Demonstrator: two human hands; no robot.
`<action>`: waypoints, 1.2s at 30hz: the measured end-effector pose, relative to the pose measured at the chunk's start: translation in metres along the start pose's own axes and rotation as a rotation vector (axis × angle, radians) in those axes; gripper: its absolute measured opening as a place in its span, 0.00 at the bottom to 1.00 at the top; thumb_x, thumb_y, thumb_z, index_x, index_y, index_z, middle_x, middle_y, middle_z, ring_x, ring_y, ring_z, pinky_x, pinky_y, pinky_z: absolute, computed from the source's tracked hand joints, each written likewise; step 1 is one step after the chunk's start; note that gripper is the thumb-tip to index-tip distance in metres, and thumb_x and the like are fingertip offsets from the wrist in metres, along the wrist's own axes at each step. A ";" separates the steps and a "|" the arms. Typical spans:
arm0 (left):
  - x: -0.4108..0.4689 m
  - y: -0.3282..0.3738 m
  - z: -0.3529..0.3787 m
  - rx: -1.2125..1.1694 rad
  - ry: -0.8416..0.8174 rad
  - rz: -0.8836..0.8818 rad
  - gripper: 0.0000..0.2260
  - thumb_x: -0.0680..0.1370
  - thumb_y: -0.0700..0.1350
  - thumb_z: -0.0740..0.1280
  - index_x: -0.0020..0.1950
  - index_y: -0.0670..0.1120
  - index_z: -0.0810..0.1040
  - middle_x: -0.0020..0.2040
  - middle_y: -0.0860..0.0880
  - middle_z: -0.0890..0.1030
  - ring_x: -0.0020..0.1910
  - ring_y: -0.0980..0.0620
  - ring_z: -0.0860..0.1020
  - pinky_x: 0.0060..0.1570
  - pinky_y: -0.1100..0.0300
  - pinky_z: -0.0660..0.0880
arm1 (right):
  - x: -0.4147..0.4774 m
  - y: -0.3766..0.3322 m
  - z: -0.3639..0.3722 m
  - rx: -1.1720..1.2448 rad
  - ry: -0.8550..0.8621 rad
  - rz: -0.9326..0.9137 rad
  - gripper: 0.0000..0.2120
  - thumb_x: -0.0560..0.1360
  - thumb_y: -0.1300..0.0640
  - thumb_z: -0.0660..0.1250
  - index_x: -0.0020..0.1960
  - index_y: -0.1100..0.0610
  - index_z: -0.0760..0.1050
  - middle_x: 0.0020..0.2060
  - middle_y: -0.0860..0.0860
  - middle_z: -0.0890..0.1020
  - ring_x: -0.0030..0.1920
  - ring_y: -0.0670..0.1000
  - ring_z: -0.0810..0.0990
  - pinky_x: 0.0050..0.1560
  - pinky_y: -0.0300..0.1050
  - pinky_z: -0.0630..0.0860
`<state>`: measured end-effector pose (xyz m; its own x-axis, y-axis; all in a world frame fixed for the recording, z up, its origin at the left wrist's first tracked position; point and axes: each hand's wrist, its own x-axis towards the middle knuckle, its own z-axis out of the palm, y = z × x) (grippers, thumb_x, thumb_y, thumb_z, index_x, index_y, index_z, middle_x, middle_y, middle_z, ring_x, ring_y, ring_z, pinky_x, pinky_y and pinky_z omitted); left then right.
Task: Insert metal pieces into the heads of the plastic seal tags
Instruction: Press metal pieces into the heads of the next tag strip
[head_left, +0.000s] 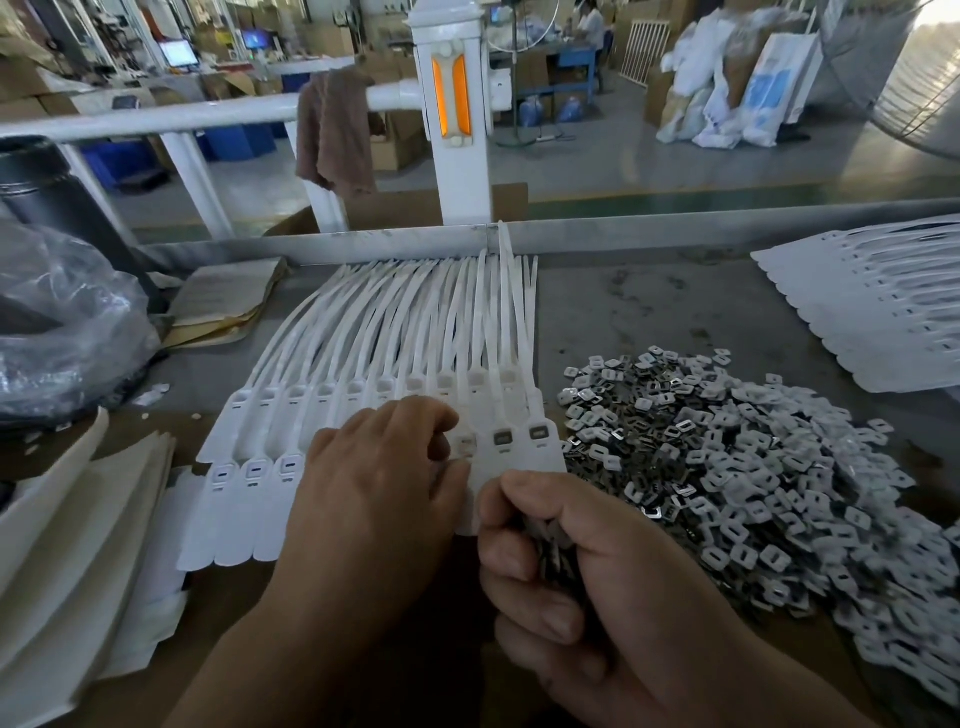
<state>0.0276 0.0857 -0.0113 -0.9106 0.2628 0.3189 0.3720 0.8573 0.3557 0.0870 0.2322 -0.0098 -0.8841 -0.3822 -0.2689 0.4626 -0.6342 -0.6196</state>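
A fanned row of white plastic seal tags (270, 483) lies on the table in front of me, heads near me and tails running to the back rail. The two rightmost heads (537, 432) carry grey metal pieces; heads at the left show bare slots. My left hand (379, 483) rests on the middle of the row, fingertips curled at a head (466, 446) with a piece in it. My right hand (566, 566) is closed around a handful of metal pieces, just below the row's right end. A large pile of metal pieces (727, 467) spreads to the right.
A second sheet of seal tags (872, 312) lies at the back right. White stacked sheets (78, 545) sit at the left edge, a clear plastic bag (62, 322) behind them, and brown paper (223, 301) near the rail. A white post (457, 119) stands beyond the table.
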 end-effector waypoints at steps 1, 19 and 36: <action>-0.004 0.000 -0.001 0.054 -0.011 0.022 0.12 0.75 0.54 0.65 0.57 0.55 0.75 0.47 0.61 0.77 0.47 0.59 0.76 0.47 0.57 0.71 | 0.000 0.000 0.000 0.003 -0.002 -0.002 0.10 0.71 0.53 0.65 0.36 0.57 0.80 0.28 0.51 0.72 0.18 0.45 0.63 0.17 0.32 0.56; -0.019 -0.001 0.004 0.468 -0.146 0.093 0.29 0.69 0.63 0.56 0.64 0.52 0.77 0.61 0.46 0.75 0.58 0.43 0.75 0.50 0.45 0.74 | 0.001 0.000 -0.004 -0.025 -0.016 0.001 0.10 0.72 0.52 0.65 0.37 0.56 0.80 0.29 0.51 0.73 0.19 0.45 0.64 0.18 0.34 0.58; -0.015 -0.003 0.015 0.384 -0.097 0.070 0.24 0.65 0.56 0.76 0.59 0.52 0.79 0.60 0.46 0.76 0.57 0.44 0.77 0.49 0.46 0.75 | 0.004 -0.006 -0.002 0.221 0.096 0.023 0.13 0.71 0.51 0.64 0.37 0.61 0.79 0.27 0.53 0.71 0.17 0.47 0.63 0.16 0.32 0.59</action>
<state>0.0372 0.0860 -0.0307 -0.9050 0.3515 0.2395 0.3565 0.9340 -0.0237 0.0807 0.2357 -0.0091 -0.8706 -0.3393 -0.3563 0.4765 -0.7618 -0.4388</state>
